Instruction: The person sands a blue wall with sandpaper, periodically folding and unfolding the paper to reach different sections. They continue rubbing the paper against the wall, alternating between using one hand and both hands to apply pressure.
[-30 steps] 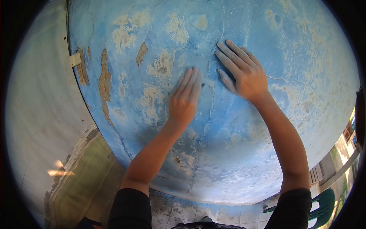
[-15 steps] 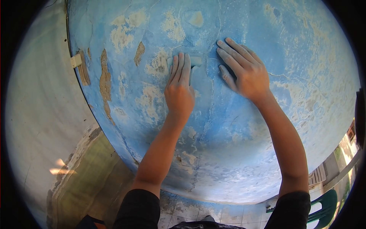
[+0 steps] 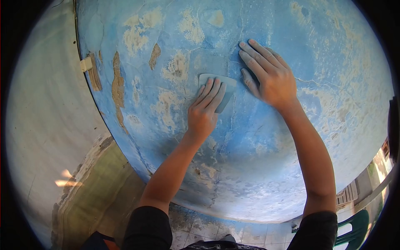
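My left hand (image 3: 203,106) presses a small grey-blue sheet of sandpaper (image 3: 228,85) flat against the blue wall (image 3: 266,137). Its fingers lie close together over the sheet, whose top and right edges show past them. Higher and to the right, my right hand (image 3: 273,77) rests on the wall with fingers stretched out and thumb apart, holding nothing. Pale dust coats the fingers of both hands. Around them the paint is cracked and worn, with whitish patches (image 3: 177,68) and bare brown spots (image 3: 118,85) at left.
A whitish wall (image 3: 37,104) stands at the left beyond the blue wall's edge, where a light switch-like box (image 3: 86,64) sits. Floor tiles (image 3: 204,228) lie below. A green plastic chair (image 3: 358,227) stands at lower right.
My left hand has slid the sandpaper down and to the right along the wall, and more of the sheet shows. My right hand stays at about the same place.
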Demonstrator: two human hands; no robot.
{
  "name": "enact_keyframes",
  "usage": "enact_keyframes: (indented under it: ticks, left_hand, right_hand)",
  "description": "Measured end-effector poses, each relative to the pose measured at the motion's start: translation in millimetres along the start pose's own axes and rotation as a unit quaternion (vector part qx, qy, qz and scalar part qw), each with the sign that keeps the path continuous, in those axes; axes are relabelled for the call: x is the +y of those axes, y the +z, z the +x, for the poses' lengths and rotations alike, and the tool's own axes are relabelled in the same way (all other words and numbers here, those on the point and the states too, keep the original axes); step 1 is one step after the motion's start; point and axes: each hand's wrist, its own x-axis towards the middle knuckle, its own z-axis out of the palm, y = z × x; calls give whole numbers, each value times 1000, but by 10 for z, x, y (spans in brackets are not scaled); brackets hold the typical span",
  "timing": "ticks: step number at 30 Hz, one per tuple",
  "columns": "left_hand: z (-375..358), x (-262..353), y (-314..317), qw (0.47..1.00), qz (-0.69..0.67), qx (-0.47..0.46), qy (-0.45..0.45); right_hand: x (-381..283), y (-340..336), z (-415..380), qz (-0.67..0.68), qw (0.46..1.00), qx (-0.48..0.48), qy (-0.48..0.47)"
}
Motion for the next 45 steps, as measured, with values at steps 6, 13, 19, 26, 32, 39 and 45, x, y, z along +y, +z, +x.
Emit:
enact_keyframes:
  ticks: [6, 13, 19, 26, 32, 39, 45]
  left_hand:
    - [255, -180, -68, 999, 30, 36, -2]
    - [181, -86, -24, 999, 13, 25, 31]
    - [306, 94, -25, 998, 38, 53, -25]
    - [464, -147, -103, 997, 60, 43, -35]
    - [259, -51, 68, 997, 56, 53, 20]
    - [522, -172, -174, 995, 78, 41, -49]
    - [279, -444, -130, 983, 45, 11, 179]
  right_hand:
    - [-1, 0, 14, 8, 1000, 0, 0]
    - [-3, -9, 7, 9, 1000, 3, -1]
    - [8, 4, 7, 10, 1000, 8, 3]
    - [19, 10, -6, 19, 1000, 9, 2]
    - [22, -4, 1, 28, 1000, -2, 9]
    - [1, -14, 21, -4, 999, -28, 16]
    - [-39, -9, 60, -39, 995, -72, 62]
